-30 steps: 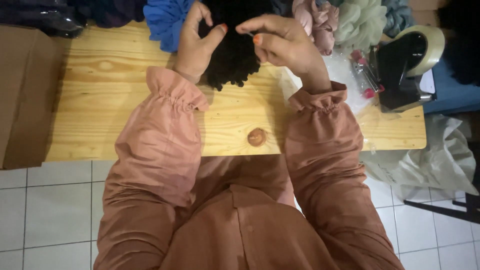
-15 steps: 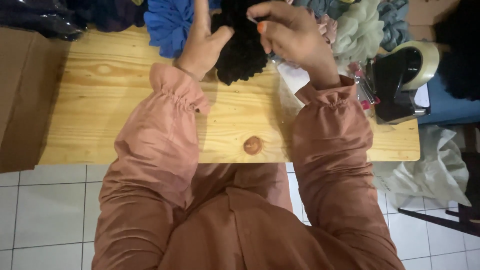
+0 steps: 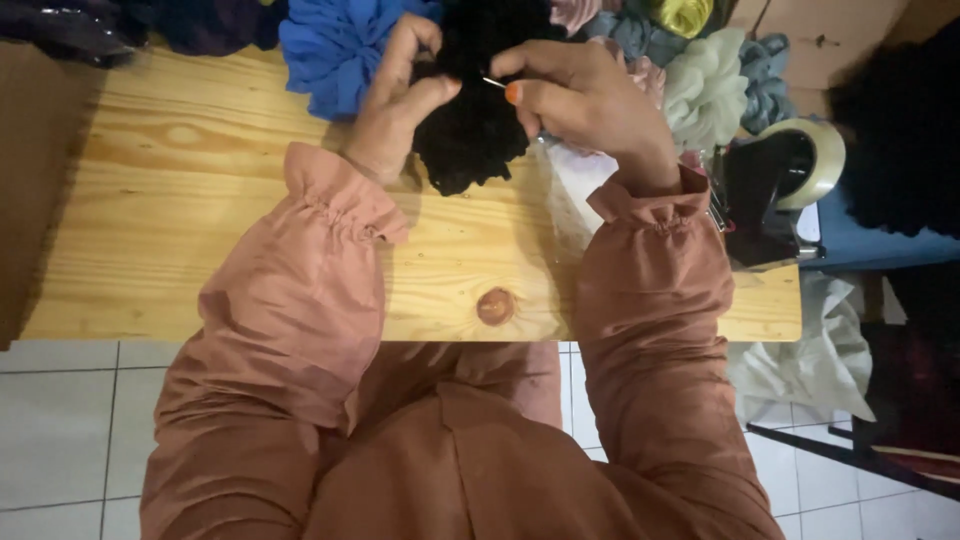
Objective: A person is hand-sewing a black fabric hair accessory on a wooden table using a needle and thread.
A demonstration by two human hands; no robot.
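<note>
1. Head view, now: left hand (image 3: 395,105) curled against the left edge of a black ruffled fabric piece (image 3: 470,130), thumb pressing into the cloth, fingers bent over its top.
2. Right hand (image 3: 585,100) closed in a pinch on a thin sewing needle (image 3: 493,84), orange-painted thumbnail just behind the metal tip, tip pointing toward the left thumb.
3. Black fabric piece held between both hands, lower ruffles resting on the pale pine bench (image 3: 180,230), near its far edge.
4. Against the frames from a moment ago: both hands higher and further from the body, black piece carried along toward the far edge, needle now showing clear of the cloth where only a pinch at the fabric was visible. Judged as a stitch being drawn or lined up, sewing of the black piece under way rather than finished.
5. Thread too fine to make out.
6. Around the hands: blue ruffled fabric piece (image 3: 335,45) touching the left hand's far side; pale green ruffled piece (image 3: 705,90) and a grey-blue one (image 3: 765,75) beyond the right hand; a yellow one (image 3: 682,14) at the top edge.
7. Clear plastic bag (image 3: 570,195) lying on the bench under the right wrist.
8. Black tape dispenser (image 3: 775,185) with its roll near the right end of the bench.
9. Dark knot (image 3: 495,306) in the wood at the near edge, between the two rust-pink gathered sleeves (image 3: 300,290).
10. White tiled floor (image 3: 60,420) below the bench.
</note>
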